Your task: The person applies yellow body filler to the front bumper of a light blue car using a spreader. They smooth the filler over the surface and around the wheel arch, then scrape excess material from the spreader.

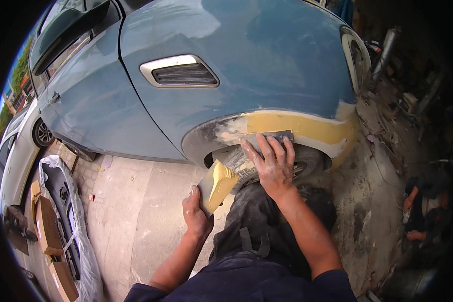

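A blue car fender fills the upper middle, and a band of yellow body filler runs along its wheel arch. My right hand presses a dark, flat filler spreader against the arch's lower edge, fingers lying over it and the thumb side hidden. Lower and to the left, my left hand grips a grey, flat mixing plate by its near end, thumb on top. A thick heap of yellow filler lies on the plate's right side. Behind my right hand the wheel shows in part.
At the left, a dark car part in clear plastic wrap lies beside cardboard boxes. A white car stands behind them. At the dark right side, another person's hand shows near scattered debris and a metal pipe.
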A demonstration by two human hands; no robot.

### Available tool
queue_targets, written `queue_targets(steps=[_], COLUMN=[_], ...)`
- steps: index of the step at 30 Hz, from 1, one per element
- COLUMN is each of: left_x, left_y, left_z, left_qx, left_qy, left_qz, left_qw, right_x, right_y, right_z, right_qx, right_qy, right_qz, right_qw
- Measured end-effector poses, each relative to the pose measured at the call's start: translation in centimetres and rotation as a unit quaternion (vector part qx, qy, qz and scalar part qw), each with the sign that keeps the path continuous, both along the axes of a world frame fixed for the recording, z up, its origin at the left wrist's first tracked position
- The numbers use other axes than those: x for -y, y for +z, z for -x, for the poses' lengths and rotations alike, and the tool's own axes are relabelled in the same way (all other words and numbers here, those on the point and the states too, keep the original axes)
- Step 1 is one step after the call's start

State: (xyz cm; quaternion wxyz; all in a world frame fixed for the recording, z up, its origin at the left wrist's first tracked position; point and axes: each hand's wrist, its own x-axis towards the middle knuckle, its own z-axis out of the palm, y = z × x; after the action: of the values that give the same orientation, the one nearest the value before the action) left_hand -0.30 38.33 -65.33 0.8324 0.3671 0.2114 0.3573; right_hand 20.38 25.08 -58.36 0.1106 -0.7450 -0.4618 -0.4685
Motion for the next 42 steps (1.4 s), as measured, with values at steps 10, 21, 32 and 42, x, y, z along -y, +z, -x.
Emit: queue_targets(steps=[10, 21, 32, 42], left_x=[2.3, 4.0, 4.2, 4.5], left_y=[0.8, 1.8, 2.9, 3.2], left_z=[-1.0, -2.4, -3.0, -2.7], left_qx=[0.059, 0.08, 0.058, -0.051], left_qy=[-0.107, -0.177, -0.113, -0.018], left_qz=[0.087, 0.137, 0.069, -0.139], left_qw=[0.989, 0.971, 0.989, 0.989], right_x=[5.7, 7.4, 10.9, 7.6], right_y=[3.6, 0.8, 2.8, 0.3], right_z=[5.8, 7.0, 6.0, 10.5], right_qx=[-0.492, -0.591, -0.37, -0.302], right_qy=[0.265, 0.323, 0.154, 0.229], right_qz=[-0.21, -0.172, -0.064, 0.044], right_qw=[0.802, 0.718, 0.914, 0.924])
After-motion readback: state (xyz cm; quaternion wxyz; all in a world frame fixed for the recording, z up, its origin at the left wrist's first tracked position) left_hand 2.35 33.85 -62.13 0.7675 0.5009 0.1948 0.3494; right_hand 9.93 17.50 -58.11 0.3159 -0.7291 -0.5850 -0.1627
